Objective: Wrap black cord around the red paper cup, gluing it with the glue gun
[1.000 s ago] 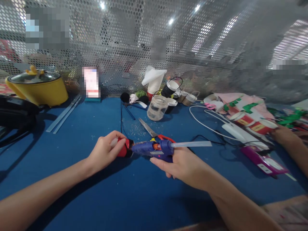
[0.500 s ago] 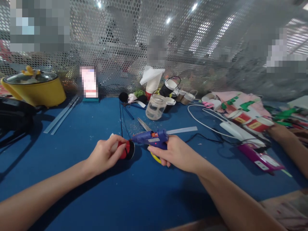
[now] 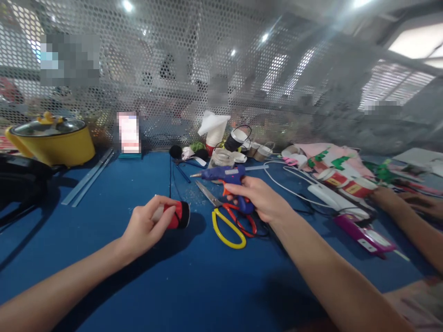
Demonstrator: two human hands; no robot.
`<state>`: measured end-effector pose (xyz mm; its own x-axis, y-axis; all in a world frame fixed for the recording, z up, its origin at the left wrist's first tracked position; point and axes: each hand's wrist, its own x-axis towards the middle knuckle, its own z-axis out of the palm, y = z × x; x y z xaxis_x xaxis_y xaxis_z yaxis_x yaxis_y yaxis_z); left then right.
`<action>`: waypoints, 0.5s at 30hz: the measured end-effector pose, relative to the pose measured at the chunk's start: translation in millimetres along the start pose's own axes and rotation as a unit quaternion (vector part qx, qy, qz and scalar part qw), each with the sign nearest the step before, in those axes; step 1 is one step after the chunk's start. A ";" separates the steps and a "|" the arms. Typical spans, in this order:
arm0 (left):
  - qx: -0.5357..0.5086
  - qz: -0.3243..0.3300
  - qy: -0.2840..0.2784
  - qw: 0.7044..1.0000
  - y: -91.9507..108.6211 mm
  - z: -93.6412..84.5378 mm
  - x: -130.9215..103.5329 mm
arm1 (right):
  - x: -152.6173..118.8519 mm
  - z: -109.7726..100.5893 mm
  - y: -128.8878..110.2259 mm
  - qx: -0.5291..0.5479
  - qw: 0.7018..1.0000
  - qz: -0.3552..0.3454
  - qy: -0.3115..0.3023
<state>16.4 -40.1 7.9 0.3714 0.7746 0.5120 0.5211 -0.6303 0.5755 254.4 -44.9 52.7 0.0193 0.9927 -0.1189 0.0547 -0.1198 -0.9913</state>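
My left hand (image 3: 147, 226) is closed round a small red cup (image 3: 175, 215) with a black band at its end, which lies on its side. A dark cord (image 3: 170, 177) runs from the cup back to a black yarn ball (image 3: 175, 151). In my right hand (image 3: 254, 193) is a blue glue gun (image 3: 223, 174), its nozzle pointing left and a clear glue stick (image 3: 256, 168) sticking out behind. Below the gun, scissors (image 3: 228, 229) with one yellow and one red handle lie on the blue table (image 3: 138, 295).
At the left stand a yellow pot (image 3: 57, 143) and a lit phone (image 3: 129, 133) near two clear sticks (image 3: 90, 177). A clear jar (image 3: 221, 158) and small cups are at the back. Another person's hands (image 3: 389, 200), a purple device (image 3: 362, 234) and white cable occupy the right.
My right hand has lifted the glue gun up and away from the cup, uncovering the scissors. My left hand still holds the cup. The view has tilted slightly.
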 end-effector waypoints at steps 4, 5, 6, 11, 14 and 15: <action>-0.005 -0.011 0.026 1.000 2.1 -2.1 3.8 | 34.7 -11.5 -16.7 0.010 0.998 0.008 0.058; -0.007 -0.012 0.030 0.999 2.0 -2.4 4.1 | 43.6 -14.6 -20.1 0.008 0.998 0.014 0.067; -0.007 -0.013 0.033 0.999 1.6 -2.6 4.2 | 52.0 -17.7 -22.8 0.006 0.997 0.021 0.074; -0.003 -0.014 0.039 0.999 0.0 -3.4 4.0 | 81.2 -31.0 -24.8 -0.008 0.995 0.082 0.064; -0.004 -0.010 0.036 0.999 0.9 -4.1 4.1 | 86.5 -34.8 -22.6 -0.028 0.992 0.108 0.051; -0.002 -0.009 0.036 0.999 1.4 -4.3 4.2 | 86.5 -35.6 -22.3 -0.038 0.992 0.111 0.050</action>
<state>15.3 -38.0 13.5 0.3065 0.7801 0.5455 0.5244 -0.6166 0.5872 290.5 43.1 66.5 0.1372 0.9363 -0.3233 0.1140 -0.3391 -0.9338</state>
